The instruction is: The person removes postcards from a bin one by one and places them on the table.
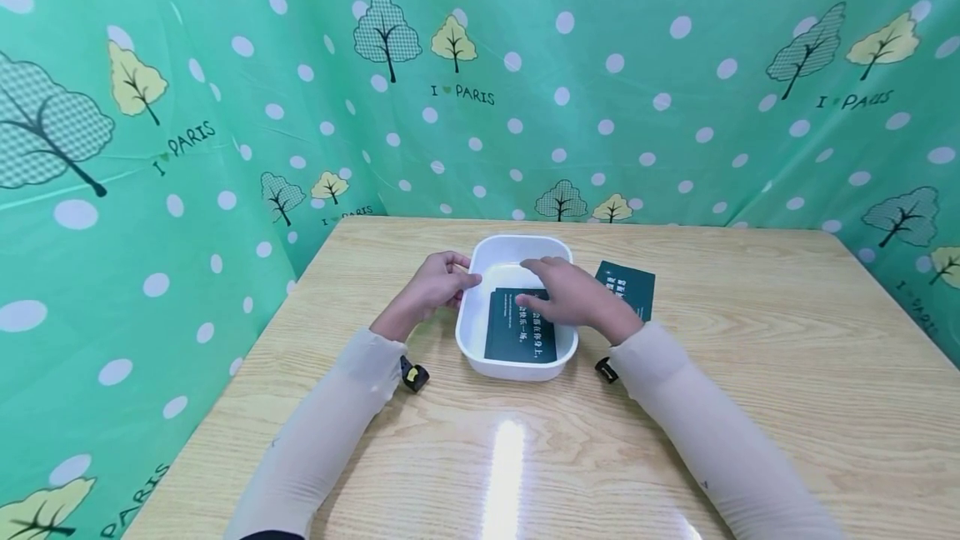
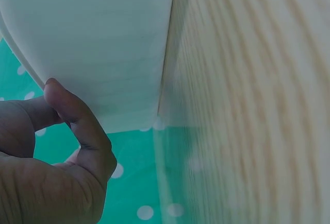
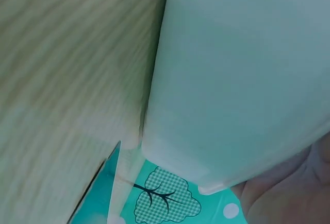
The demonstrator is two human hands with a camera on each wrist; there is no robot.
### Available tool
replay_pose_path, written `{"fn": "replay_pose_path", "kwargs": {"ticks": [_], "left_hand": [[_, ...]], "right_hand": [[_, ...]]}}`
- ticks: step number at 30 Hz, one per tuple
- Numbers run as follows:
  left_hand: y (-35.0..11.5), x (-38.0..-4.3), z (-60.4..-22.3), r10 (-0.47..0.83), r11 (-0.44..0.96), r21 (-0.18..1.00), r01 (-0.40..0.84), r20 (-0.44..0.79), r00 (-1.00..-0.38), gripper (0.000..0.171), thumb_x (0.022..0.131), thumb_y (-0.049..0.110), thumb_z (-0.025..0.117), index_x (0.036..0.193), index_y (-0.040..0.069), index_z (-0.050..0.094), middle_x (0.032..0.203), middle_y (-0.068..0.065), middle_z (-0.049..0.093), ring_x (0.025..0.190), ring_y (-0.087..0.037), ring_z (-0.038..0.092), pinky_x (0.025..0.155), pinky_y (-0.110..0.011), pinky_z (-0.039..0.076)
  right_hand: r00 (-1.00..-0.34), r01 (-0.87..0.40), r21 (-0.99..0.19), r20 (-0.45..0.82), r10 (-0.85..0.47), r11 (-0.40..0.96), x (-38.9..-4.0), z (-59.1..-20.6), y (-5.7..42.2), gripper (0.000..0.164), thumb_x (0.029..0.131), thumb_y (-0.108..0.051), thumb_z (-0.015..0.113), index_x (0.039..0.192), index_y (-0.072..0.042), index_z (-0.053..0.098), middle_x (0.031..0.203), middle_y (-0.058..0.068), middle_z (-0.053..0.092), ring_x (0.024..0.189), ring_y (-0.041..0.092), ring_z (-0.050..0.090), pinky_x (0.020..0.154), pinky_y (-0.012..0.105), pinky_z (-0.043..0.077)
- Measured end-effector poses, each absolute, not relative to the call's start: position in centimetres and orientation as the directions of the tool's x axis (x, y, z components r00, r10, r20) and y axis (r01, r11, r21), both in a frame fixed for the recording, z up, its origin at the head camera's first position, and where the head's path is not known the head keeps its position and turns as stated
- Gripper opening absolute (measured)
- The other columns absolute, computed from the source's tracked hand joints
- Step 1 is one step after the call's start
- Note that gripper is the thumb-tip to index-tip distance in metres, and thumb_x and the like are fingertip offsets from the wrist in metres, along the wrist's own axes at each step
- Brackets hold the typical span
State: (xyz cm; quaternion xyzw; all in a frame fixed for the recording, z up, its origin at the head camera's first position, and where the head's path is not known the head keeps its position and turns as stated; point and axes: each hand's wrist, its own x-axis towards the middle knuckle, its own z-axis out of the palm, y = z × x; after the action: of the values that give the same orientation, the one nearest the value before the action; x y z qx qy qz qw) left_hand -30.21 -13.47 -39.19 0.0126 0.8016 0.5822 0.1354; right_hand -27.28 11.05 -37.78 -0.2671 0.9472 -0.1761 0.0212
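A white plastic basin [image 1: 471, 338] stands on the wooden table. My left hand [image 1: 437, 282] pinches its left rim between thumb and fingers; the left wrist view shows the fingers bent at that rim. Inside the basin lies a dark green card [image 1: 504, 336] with white printed lettering. Over the basin's right side reaches my right hand [image 1: 566, 290], thumb and fingers apart, partly covering that card; whether a fingertip touches the card I cannot tell. A second dark green card [image 1: 636, 283] lies on the table right of the basin, partly hidden behind the right hand and wrist.
The light wooden table [image 1: 750, 373] extends to both sides and toward me. Behind and to the left hangs a green curtain [image 1: 525, 148] with white dots and trees. A black wrist device [image 1: 414, 375] sits at the left wrist, another [image 1: 606, 370] at the right.
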Motion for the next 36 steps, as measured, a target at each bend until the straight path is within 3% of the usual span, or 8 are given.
{"fn": "replay_pose_path", "kwargs": {"ticks": [7, 16, 28, 36], "left_hand": [[-13.5, -30.2, -39.1, 0.175, 0.339, 0.931, -0.133, -0.201, -0.964, 0.031, 0.09, 0.013, 0.069, 0.117, 0.007, 0.054, 0.089, -0.012, 0.061, 0.062, -0.017, 0.056, 0.057, -0.033, 0.054], [-13.5, -29.9, -38.6, 0.177, 0.344, 0.928, -0.142, -0.212, -0.961, 0.032, 0.091, 0.012, 0.069, 0.118, 0.005, 0.053, 0.09, -0.012, 0.06, 0.063, -0.017, 0.055, 0.058, -0.032, 0.054], [-13.6, -30.2, -39.3, 0.171, 0.343, 0.928, -0.143, -0.212, -0.962, 0.031, 0.091, 0.014, 0.069, 0.117, 0.007, 0.054, 0.091, -0.013, 0.06, 0.064, -0.018, 0.055, 0.054, -0.029, 0.052], [-13.4, -30.1, -39.1, 0.173, 0.34, 0.931, -0.136, -0.204, -0.964, 0.032, 0.09, 0.013, 0.069, 0.118, 0.007, 0.054, 0.092, -0.013, 0.061, 0.065, -0.018, 0.056, 0.054, -0.029, 0.052]], "right_hand": [[-0.849, -0.51, -0.243, -0.016, -0.529, 0.825, -27.2, -38.2, 10.7, 0.074, 0.09, -0.059, 0.059, 0.147, -0.014, 0.043, 0.137, 0.013, 0.053, 0.127, 0.032, 0.045, 0.106, 0.051, 0.035], [-0.844, -0.514, -0.168, -0.077, -0.532, 0.841, -27.2, -38.4, 10.3, 0.096, 0.076, -0.074, 0.063, 0.15, -0.019, 0.038, 0.135, 0.009, 0.057, 0.125, 0.029, 0.046, 0.108, 0.051, 0.029], [-0.838, -0.528, -0.094, -0.107, -0.535, 0.844, -26.9, -38.4, 10.1, 0.096, 0.071, -0.074, 0.067, 0.145, -0.016, 0.046, 0.125, 0.005, 0.063, 0.111, 0.019, 0.056, 0.109, 0.047, 0.026], [-0.856, -0.499, -0.092, -0.099, -0.507, 0.862, -26.6, -38.2, 10.0, 0.1, 0.07, -0.073, 0.069, 0.148, -0.016, 0.041, 0.133, 0.011, 0.055, 0.121, 0.029, 0.047, 0.108, 0.049, 0.03]]}}
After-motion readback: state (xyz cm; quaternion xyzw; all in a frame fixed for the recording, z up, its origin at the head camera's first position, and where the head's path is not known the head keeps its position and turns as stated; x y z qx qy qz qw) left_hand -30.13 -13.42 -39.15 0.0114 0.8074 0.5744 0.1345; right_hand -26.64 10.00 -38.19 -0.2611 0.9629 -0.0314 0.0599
